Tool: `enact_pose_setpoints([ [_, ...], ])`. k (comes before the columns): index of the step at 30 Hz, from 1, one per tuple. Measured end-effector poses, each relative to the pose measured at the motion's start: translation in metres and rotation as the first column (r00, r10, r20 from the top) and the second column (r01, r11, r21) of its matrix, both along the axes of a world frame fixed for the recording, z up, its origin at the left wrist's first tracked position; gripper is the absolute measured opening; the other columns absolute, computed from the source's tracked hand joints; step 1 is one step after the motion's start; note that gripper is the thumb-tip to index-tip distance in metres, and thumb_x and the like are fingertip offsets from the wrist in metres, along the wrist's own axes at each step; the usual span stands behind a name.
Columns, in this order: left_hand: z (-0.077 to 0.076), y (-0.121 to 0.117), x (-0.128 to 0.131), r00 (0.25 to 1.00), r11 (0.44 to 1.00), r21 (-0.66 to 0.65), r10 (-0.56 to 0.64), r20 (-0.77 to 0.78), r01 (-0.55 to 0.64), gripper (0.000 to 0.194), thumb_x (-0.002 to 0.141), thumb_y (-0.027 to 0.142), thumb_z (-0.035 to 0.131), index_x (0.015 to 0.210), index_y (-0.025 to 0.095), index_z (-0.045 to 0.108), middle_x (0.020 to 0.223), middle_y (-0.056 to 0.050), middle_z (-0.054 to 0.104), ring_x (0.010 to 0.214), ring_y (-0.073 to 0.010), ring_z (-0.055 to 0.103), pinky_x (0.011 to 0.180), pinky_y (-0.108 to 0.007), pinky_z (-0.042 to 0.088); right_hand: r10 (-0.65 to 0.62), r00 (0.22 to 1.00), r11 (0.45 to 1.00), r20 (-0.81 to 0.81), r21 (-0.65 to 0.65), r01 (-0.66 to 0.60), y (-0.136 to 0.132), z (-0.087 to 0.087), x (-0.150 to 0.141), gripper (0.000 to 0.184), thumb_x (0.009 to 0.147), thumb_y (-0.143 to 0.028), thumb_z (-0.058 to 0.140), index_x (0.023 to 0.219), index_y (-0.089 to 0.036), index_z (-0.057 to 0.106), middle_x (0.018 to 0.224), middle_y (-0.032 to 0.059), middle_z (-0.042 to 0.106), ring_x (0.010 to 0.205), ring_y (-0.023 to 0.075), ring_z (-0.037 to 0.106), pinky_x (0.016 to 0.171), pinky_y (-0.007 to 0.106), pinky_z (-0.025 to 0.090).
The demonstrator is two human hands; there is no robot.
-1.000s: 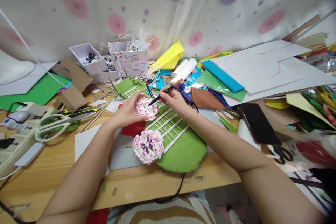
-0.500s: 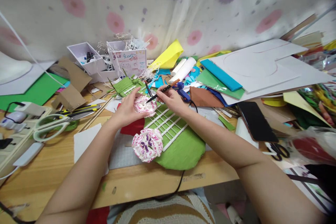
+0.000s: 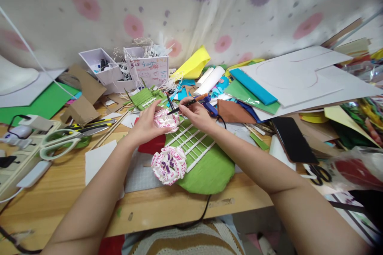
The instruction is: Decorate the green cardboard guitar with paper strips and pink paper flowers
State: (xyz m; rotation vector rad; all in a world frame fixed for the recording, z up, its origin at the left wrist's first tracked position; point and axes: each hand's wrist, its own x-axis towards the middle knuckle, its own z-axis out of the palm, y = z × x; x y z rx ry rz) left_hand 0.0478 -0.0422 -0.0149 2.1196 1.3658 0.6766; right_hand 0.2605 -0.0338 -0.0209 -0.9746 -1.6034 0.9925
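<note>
My left hand [image 3: 146, 123] curls its fingers and thumb around the edge of a white paper flower with pink marks [image 3: 166, 120]. In my right hand [image 3: 196, 113] is a slim dark marker pen [image 3: 190, 103] with an orange-brown end, its tip at the flower's centre. A second paper flower [image 3: 169, 165], pink-marked with a purple centre, lies nearer me. Both flowers sit along the left side of a green fabric-like piece [image 3: 209, 173] crossed by a grid of white strips [image 3: 191, 143]. A blue glue gun [image 3: 210, 108] lies just beyond my right hand, partly hidden.
Scissors with pale green handles [image 3: 58, 143] and a power strip [image 3: 24, 163] lie at left. White boxes [image 3: 146, 69] stand at the back. White boards [image 3: 287, 75], a phone [image 3: 295, 139] and black-handled scissors [image 3: 320, 173] are at right. A black cable [image 3: 206, 211] hangs over the front edge.
The view has shifted very slightly. Both hands keep almost the same pose, and the pen tip stays at the flower's centre.
</note>
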Motion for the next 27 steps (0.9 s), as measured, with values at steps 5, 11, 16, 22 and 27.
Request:
enact_pose_setpoints([
  [5,0.001,0.000,0.000,1.000,1.000,0.000,-0.003,-0.008,0.003,0.099,0.062,0.048,0.077,0.146,0.022,0.031,0.137,-0.014,0.054,0.129,-0.0319,0.049,0.111,-0.050,0.034,0.052,0.999,0.999,0.014,-0.012,-0.051,-0.003,0.004,0.000,0.030,0.084,-0.050,0.058,0.084,-0.020,0.053,0.074,-0.0009,0.053,0.065,0.0115,0.049,0.064,0.027,0.040],
  [11,-0.001,0.000,0.000,1.000,1.000,0.011,0.003,0.005,-0.004,0.099,0.061,0.049,0.078,0.145,0.022,0.033,0.133,-0.013,0.057,0.127,-0.0317,0.051,0.110,-0.049,0.034,0.012,1.000,0.999,0.026,0.029,-0.013,-0.005,0.005,-0.002,0.028,0.085,-0.048,0.058,0.083,-0.020,0.054,0.078,0.0002,0.054,0.070,0.0118,0.049,0.066,0.028,0.040],
  [16,0.002,0.001,-0.005,0.998,0.999,0.047,-0.018,0.064,0.015,0.089,0.063,0.051,0.076,0.139,0.022,0.041,0.137,-0.012,0.054,0.127,-0.0303,0.051,0.110,-0.048,0.036,0.044,0.996,0.999,-0.071,-0.015,-0.045,-0.003,0.005,0.002,0.036,0.084,-0.056,0.058,0.085,-0.021,0.052,0.068,-0.0027,0.051,0.062,0.0103,0.048,0.059,0.026,0.038],
  [22,0.010,0.005,-0.015,0.992,0.985,0.162,0.042,0.121,-0.061,0.043,0.071,0.053,0.069,0.101,0.023,0.063,0.117,-0.007,0.063,0.115,-0.0253,0.057,0.105,-0.042,0.041,0.038,0.983,0.992,-0.182,-0.110,-0.058,0.000,0.017,0.003,0.050,0.075,-0.068,0.063,0.086,-0.022,0.046,0.063,-0.0045,0.051,0.055,0.0090,0.046,0.053,0.025,0.038],
  [27,0.021,0.002,-0.004,0.995,0.977,0.192,0.083,0.063,-0.094,0.027,0.072,0.047,0.071,0.085,0.024,0.069,0.107,-0.005,0.066,0.109,-0.0259,0.059,0.104,-0.045,0.040,0.016,0.979,0.992,-0.202,-0.123,-0.041,0.001,0.026,0.000,0.052,0.073,-0.069,0.064,0.086,-0.022,0.045,0.062,-0.0047,0.053,0.054,0.0082,0.047,0.052,0.024,0.039],
])
